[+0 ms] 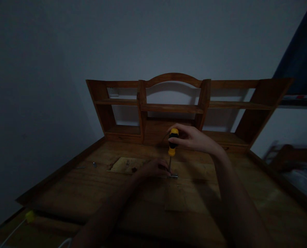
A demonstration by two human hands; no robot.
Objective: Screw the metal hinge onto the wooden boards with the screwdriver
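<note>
Screwdriver (pixel 171 152), one, yellow and black handle, metal shaft; located just right of centre in the frame, nearly upright, tip end pointing down to the bench (pixel 91 193). Whether the tip is seated in anything: cannot be told.

Right hand (pixel 191 136), entering from the lower right; fingers and thumb pinching the upper part of the screwdriver's handle.

Left hand (pixel 153 168), entering from the lower centre-left; fingers curled low beside the foot of the shaft, at a small metal piece (pixel 174 176). Whether they pinch that piece or only touch it is too dark to tell.

Pale board (pixel 122 164), one, wooden, dark marks on its face; lying flat left of centre, partly behind the left hand.

Second board (pixel 175 198), wooden, lying flat below the metal piece, edges indistinct.

Small metal parts, two, at centre-left on the bench, apart from the hands: one short and bright (pixel 95 164), one thin and long (pixel 80 167).

Shelf unit (pixel 171 108), wooden, arched top rail, open compartments; standing at the back of the bench, across the middle of the frame.

Yellow object (pixel 30 216), lower left, with a white cord (pixel 12 234) near it; kind not clear.

Dark blue curtain (pixel 300 55), upper right.
</note>
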